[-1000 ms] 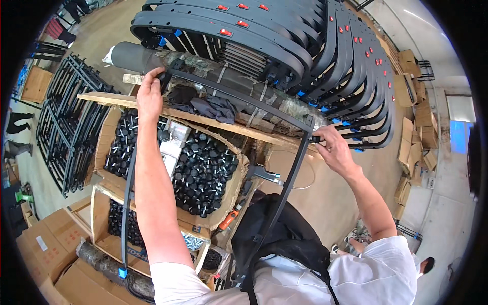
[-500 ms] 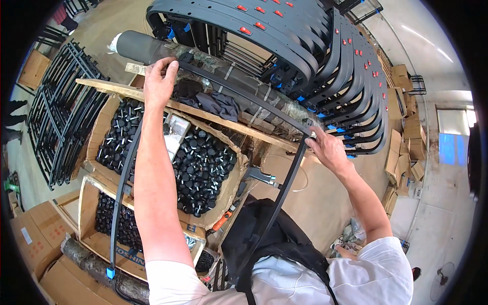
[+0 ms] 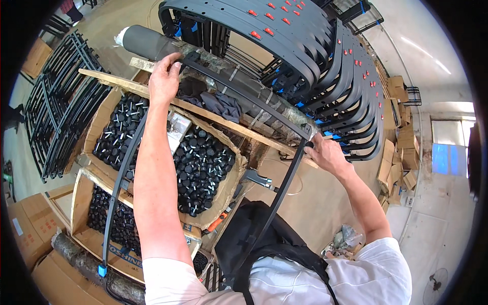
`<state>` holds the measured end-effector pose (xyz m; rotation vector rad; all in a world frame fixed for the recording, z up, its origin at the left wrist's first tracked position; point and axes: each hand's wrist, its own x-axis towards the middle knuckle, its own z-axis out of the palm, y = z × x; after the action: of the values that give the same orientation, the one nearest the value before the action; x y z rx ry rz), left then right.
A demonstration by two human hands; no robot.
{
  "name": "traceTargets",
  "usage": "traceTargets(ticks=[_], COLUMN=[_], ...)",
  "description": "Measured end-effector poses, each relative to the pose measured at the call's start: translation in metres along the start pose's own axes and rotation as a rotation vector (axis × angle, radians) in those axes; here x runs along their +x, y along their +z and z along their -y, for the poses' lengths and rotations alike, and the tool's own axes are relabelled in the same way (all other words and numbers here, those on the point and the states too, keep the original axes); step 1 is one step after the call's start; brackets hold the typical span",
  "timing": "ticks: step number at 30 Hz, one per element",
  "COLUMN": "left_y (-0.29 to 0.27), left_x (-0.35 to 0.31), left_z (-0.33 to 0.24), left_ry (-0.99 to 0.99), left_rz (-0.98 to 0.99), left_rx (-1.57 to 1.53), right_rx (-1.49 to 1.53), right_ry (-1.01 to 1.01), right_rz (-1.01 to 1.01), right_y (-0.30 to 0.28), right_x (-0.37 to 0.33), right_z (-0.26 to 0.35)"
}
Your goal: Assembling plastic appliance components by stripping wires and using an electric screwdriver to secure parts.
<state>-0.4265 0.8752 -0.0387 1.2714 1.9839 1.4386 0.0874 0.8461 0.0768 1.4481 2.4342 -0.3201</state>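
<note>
A black metal frame (image 3: 244,87) of bent tube lies across my front, its two side bars running back toward me. At its far left corner my left hand (image 3: 164,80) has its thumb and fingers closed together; whatever is between them is hidden. My right hand (image 3: 329,154) is at the far right corner, pinching a small black round-headed screw-in foot (image 3: 309,145) close beside the tube. Under the frame, a cardboard box (image 3: 231,190) is filled with loose black feet (image 3: 195,175) with silver threaded studs.
A second box (image 3: 79,206) with smaller black parts sits nearer me. Behind the frame lies a wrapped roll (image 3: 145,41) and a row of curved black panels (image 3: 244,18). A power tool (image 3: 259,179) hangs by the right bar. Black frames (image 3: 63,107) are stacked at left.
The view has shifted slightly. My right hand has turned a little at the corner, and the black foot now shows in its fingers. My left hand stays by its corner.
</note>
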Motion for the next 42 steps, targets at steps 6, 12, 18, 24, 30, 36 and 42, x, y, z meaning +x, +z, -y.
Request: traceTargets(ticks=[6,12,18,24,30,36,42], left_y=[0.003,-0.004,-0.001,0.001,0.0,-0.01,-0.026], left_x=[-0.002,-0.003,-0.007,-0.005,-0.008,-0.008,0.003], left_z=[-0.014,0.009,-0.019,-0.005,-0.008,-0.009,-0.035], left_ry=[-0.033,0.006,-0.073,-0.065,0.038,-0.037,-0.103], left_rz=[0.007,-0.067,0.005,-0.019,-0.019,0.016,0.095], left_rx=[0.085,0.063,0.212,0.121,0.207,0.151,0.459], right_rx=[-0.174,-0.243,-0.323,-0.32,-0.398,-0.36,-0.171], right_ry=[-0.053,0.009,-0.199,-0.392,-0.21,-0.19,-0.095], right_rz=[-0.241,-0.026,-0.171,-0.219,-0.15,-0.006,0.026], right_y=[-0.006,0.004,-0.029,-0.031,-0.019,-0.025,0.004], right_x=[0.011,0.006,-0.011,-0.002,0.002,0.005,0.011], right_z=[0.015,0.023,0.026,0.027,0.02,0.042,0.036])
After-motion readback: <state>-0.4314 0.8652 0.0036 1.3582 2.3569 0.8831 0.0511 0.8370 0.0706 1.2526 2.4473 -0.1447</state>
